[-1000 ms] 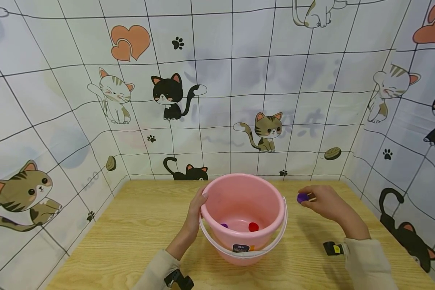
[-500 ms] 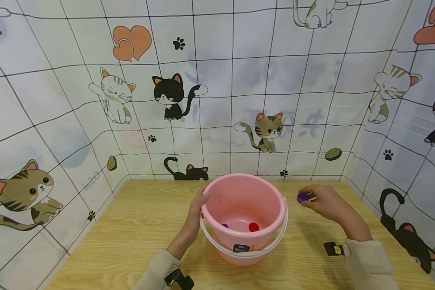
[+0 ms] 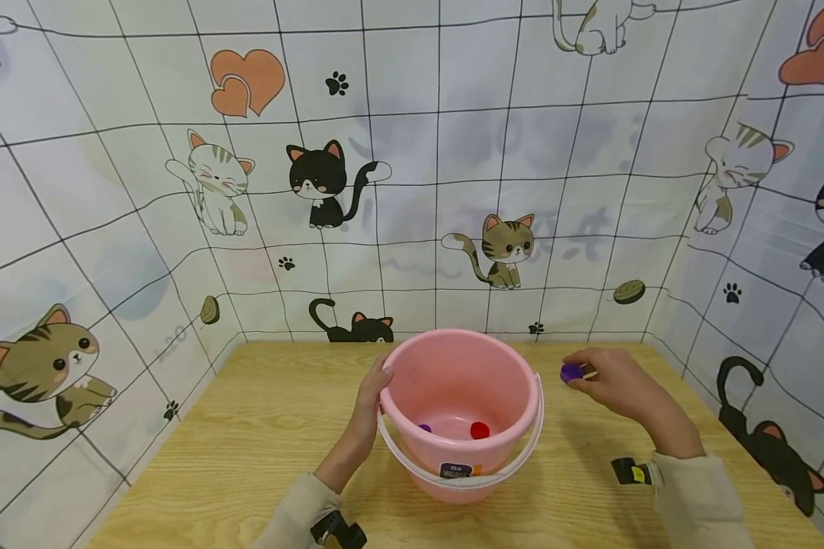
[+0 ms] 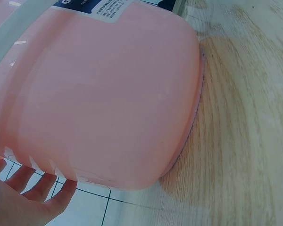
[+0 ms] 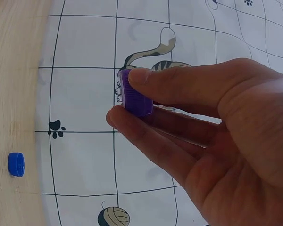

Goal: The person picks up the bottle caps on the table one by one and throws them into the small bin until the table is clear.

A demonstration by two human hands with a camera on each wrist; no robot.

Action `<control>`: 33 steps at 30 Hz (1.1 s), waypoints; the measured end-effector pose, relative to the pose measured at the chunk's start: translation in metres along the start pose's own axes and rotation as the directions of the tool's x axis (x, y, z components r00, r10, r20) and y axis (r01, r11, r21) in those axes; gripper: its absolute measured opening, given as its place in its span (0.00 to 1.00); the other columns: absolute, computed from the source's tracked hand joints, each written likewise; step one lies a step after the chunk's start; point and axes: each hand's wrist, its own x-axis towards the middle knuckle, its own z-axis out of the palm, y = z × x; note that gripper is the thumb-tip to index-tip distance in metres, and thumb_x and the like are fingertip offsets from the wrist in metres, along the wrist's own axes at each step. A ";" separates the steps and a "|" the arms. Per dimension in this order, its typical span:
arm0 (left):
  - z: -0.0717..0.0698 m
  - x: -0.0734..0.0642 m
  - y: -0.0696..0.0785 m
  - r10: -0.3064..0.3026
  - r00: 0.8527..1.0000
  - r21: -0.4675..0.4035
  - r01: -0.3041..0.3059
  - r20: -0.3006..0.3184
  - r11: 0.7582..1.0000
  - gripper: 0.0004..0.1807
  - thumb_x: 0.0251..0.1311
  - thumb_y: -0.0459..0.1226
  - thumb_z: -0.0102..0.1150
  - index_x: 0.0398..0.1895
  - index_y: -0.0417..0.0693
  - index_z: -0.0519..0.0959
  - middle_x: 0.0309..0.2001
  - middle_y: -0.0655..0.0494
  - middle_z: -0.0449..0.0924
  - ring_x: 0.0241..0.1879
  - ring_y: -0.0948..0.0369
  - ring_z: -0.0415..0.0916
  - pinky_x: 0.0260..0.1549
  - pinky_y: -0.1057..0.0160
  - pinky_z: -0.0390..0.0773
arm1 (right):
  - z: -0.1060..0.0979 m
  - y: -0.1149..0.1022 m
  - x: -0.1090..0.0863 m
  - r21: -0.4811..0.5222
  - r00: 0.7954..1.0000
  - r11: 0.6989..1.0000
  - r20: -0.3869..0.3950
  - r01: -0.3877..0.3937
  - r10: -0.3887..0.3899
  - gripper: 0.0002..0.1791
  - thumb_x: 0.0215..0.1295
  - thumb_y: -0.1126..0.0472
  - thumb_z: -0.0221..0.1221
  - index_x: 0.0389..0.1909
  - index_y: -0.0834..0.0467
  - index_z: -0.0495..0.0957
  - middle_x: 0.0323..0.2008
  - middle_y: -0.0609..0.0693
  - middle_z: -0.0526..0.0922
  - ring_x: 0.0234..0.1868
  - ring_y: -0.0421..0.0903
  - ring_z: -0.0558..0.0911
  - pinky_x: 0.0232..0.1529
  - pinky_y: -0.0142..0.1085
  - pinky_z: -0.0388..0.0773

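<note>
A pink bucket (image 3: 453, 377) stands upright on the table, its white handle (image 3: 463, 482) hanging down at the front. My left hand (image 3: 368, 400) grips the bucket's left side, thumb over the rim and fingers against the outer wall (image 4: 99, 94). To the right of the bucket, my right hand (image 3: 614, 381) holds a purple bottle cap (image 5: 137, 96) above the table, pinched between thumb and fingers. On the bucket floor lie a red round piece (image 3: 479, 431) and a small purple piece (image 3: 424, 428), mostly hidden by the front rim.
A blue bottle cap (image 5: 13, 165) lies on the wooden table (image 3: 268, 435) in the right wrist view; the head view does not show it. Cat-print sheeting (image 3: 412, 259) encloses the table at the back and both sides.
</note>
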 end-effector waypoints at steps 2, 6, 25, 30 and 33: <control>0.000 0.000 0.000 -0.001 1.000 -0.002 0.001 0.000 1.000 0.29 0.75 0.53 0.37 0.76 0.64 0.67 0.70 0.54 0.73 0.66 0.50 0.70 0.64 0.53 0.70 | 0.000 -0.001 0.000 0.002 1.000 1.000 0.002 -0.005 0.005 0.19 0.65 0.66 0.67 0.54 0.71 0.82 0.46 0.63 0.88 0.45 0.58 0.88 0.42 0.47 0.87; 0.000 0.000 0.000 -0.007 1.000 -0.013 0.007 -0.006 1.000 0.28 0.74 0.53 0.39 0.76 0.66 0.67 0.71 0.56 0.72 0.67 0.51 0.69 0.65 0.54 0.69 | -0.001 -0.004 -0.001 0.001 1.000 1.000 -0.001 -0.005 0.005 0.19 0.65 0.66 0.67 0.54 0.71 0.81 0.46 0.64 0.88 0.45 0.59 0.88 0.42 0.47 0.87; 0.000 0.000 0.000 -0.003 1.000 -0.019 0.003 0.007 1.000 0.29 0.75 0.52 0.38 0.77 0.68 0.66 0.73 0.57 0.69 0.69 0.53 0.67 0.66 0.56 0.69 | -0.008 -0.015 -0.003 -0.005 0.998 0.999 -0.041 0.043 -0.043 0.18 0.64 0.67 0.67 0.53 0.71 0.82 0.45 0.62 0.88 0.44 0.57 0.89 0.40 0.43 0.87; 0.000 -0.001 0.000 0.002 1.000 -0.009 -0.001 0.006 1.000 0.28 0.75 0.52 0.37 0.77 0.68 0.66 0.73 0.56 0.70 0.68 0.52 0.68 0.65 0.55 0.70 | -0.009 -0.018 -0.003 -0.008 0.998 0.999 -0.045 0.051 -0.051 0.18 0.64 0.67 0.68 0.53 0.71 0.82 0.46 0.63 0.88 0.44 0.57 0.89 0.40 0.43 0.87; 0.000 0.000 0.000 0.009 1.000 -0.003 -0.009 0.007 1.000 0.28 0.76 0.52 0.36 0.76 0.66 0.66 0.71 0.55 0.71 0.67 0.51 0.69 0.65 0.54 0.71 | -0.009 -0.019 -0.003 -0.013 0.997 0.998 -0.050 0.055 -0.055 0.18 0.64 0.67 0.68 0.53 0.70 0.82 0.46 0.64 0.88 0.44 0.56 0.89 0.40 0.43 0.87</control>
